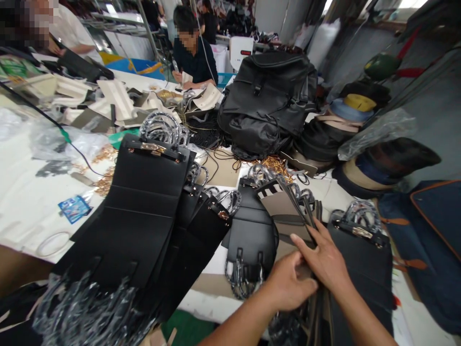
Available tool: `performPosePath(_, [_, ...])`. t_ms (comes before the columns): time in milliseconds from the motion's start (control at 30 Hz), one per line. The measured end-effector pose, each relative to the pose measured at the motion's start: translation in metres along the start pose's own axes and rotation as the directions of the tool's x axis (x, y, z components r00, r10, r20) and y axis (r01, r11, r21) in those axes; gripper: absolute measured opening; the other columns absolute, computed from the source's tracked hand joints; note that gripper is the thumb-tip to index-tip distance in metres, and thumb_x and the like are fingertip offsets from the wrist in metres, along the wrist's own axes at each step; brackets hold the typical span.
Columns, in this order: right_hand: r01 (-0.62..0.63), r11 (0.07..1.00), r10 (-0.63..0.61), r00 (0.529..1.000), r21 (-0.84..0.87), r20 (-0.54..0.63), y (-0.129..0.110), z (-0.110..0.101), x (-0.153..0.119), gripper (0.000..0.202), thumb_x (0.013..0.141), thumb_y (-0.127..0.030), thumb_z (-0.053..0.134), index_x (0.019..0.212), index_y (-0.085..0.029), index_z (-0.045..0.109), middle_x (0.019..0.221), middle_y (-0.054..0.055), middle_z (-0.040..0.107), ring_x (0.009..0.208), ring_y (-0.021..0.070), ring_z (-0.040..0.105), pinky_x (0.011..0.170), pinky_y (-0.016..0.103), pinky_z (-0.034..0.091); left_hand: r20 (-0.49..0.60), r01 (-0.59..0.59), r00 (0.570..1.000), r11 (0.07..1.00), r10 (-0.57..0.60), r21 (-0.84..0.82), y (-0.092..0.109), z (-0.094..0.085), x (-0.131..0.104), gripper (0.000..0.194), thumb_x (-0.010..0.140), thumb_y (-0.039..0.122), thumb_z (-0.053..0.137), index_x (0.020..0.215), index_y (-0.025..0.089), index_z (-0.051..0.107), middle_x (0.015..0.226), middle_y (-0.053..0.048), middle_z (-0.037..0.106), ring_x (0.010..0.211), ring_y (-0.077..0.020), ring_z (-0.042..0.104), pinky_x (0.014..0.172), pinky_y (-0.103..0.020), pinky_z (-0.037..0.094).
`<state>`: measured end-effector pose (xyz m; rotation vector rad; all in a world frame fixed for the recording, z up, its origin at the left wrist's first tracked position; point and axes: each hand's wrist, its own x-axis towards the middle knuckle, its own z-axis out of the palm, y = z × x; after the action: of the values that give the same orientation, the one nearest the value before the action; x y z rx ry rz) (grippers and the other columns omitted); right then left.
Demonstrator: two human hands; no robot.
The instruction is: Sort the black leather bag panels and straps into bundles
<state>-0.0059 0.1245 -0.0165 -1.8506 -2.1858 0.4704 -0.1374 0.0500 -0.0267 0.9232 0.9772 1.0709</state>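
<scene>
**Both hands on a fanned stack of leather panels**

From my remote seat, the biggest thing I see is the white worktable (25,202), crowded from edge to edge. One black backpack (268,103) stands at its far side. Next in size is the one long black leather panel (142,211) with a gold clasp, draped over the near-left edge on top of more black panels; I cannot count those beneath it. At centre lies one rounded black flap (250,238) with two buckle straps. To the right sits one more black panel (363,262) with a gold clasp and wrapped handles.

Between those two lies the fanned stack of panels (288,204), tan and black, with about five or six edges showing. My right hand (326,262) lies flat on its lower end, fingers stretched out and pressing down, not curled around anything. My left hand (288,283), just beside and touching the right, has its fingers closed on the stack's near edge.

Two other people sit at the far side of the table. One small blue packet (75,208) lies on the left.
</scene>
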Motion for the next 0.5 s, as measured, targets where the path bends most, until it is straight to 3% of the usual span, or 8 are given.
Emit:
performPosePath(33, [0.004,1.000,-0.004,1.000,-0.006,-0.009,0.001,0.000,0.001,0.053,0.093,-0.056,0.048,0.128,-0.019,0.064,0.154,0.011,0.041,0.136,0.0309,0.046,0.112,0.046,0.042,-0.025,0.007,1.000,1.000,-0.006,0.026,-0.003,-0.003,-0.002,0.047,0.074,0.009,0.061,0.118,0.023,0.067,0.123,-0.006,0.070,0.113,-0.0236,0.065,0.094,-0.036,0.053])
performPosePath(100, [0.016,1.000,-0.017,1.000,-0.014,-0.022,0.003,0.000,0.001,0.047,0.097,-0.045,0.041,0.131,-0.021,0.062,0.154,0.009,0.041,0.135,0.0290,0.049,0.109,0.045,0.046,-0.275,0.028,0.961,0.979,0.029,0.201,-0.016,-0.022,-0.006,0.035,0.078,0.016,0.061,0.112,0.022,0.069,0.131,-0.008,0.065,0.122,-0.0249,0.059,0.104,-0.040,0.047])
performPosePath(167, [0.015,1.000,-0.015,0.999,-0.025,-0.028,0.003,0.000,0.000,0.044,0.098,-0.036,0.036,0.135,-0.024,0.058,0.155,0.006,0.040,0.133,0.0272,0.051,0.107,0.043,0.048,-0.564,0.148,0.814,0.887,0.142,0.438,-0.036,-0.056,-0.011,0.035,0.082,0.022,0.059,0.116,0.019,0.066,0.143,-0.012,0.054,0.134,-0.0278,0.047,0.116,-0.045,0.034])
performPosePath(200, [0.006,0.999,-0.008,0.999,-0.034,-0.033,0.002,-0.001,-0.001,0.044,0.098,-0.034,0.036,0.137,-0.025,0.056,0.155,0.005,0.040,0.132,0.0269,0.052,0.106,0.043,0.049,-0.658,0.259,0.737,0.836,0.153,0.484,-0.048,-0.074,-0.012,0.043,0.081,0.024,0.060,0.123,0.015,0.062,0.146,-0.016,0.050,0.138,-0.0299,0.042,0.118,-0.046,0.030])
performPosePath(233, [-0.002,0.999,0.000,0.999,-0.042,-0.037,0.001,-0.002,-0.001,0.045,0.098,-0.032,0.037,0.138,-0.026,0.055,0.155,0.005,0.040,0.132,0.0268,0.052,0.105,0.042,0.050,-0.715,0.364,0.689,0.798,0.116,0.480,-0.059,-0.092,-0.014,0.050,0.080,0.025,0.061,0.127,0.011,0.059,0.146,-0.019,0.049,0.139,-0.0319,0.040,0.118,-0.046,0.029])
performPosePath(300, [-0.001,0.998,-0.001,0.999,-0.058,-0.033,0.000,-0.004,-0.001,0.046,0.097,-0.029,0.038,0.141,-0.028,0.050,0.156,0.004,0.038,0.131,0.0267,0.053,0.104,0.043,0.050,-0.746,0.459,0.664,0.759,0.052,0.461,-0.076,-0.120,-0.015,0.060,0.077,0.027,0.063,0.133,0.005,0.055,0.140,-0.023,0.053,0.136,-0.0347,0.044,0.115,-0.046,0.034])
performPosePath(367, [0.029,0.997,-0.030,0.999,-0.071,-0.016,0.000,-0.005,0.000,0.045,0.095,-0.027,0.040,0.139,-0.029,0.049,0.157,0.005,0.036,0.133,0.0274,0.051,0.103,0.044,0.051,-0.744,0.475,0.668,0.754,0.027,0.454,-0.083,-0.132,-0.016,0.063,0.078,0.030,0.062,0.134,0.003,0.053,0.134,-0.024,0.058,0.131,-0.0358,0.048,0.112,-0.046,0.038])
performPosePath(500, [0.094,0.994,-0.094,0.996,-0.063,0.004,0.001,-0.007,0.002,0.024,0.092,-0.028,0.043,0.111,-0.024,0.057,0.154,0.007,0.040,0.138,0.0290,0.045,0.101,0.044,0.051,-0.725,0.341,0.683,0.840,0.087,0.423,-0.074,-0.119,-0.013,0.059,0.084,0.030,0.057,0.139,0.009,0.050,0.133,-0.019,0.059,0.124,-0.0298,0.054,0.109,-0.044,0.040])
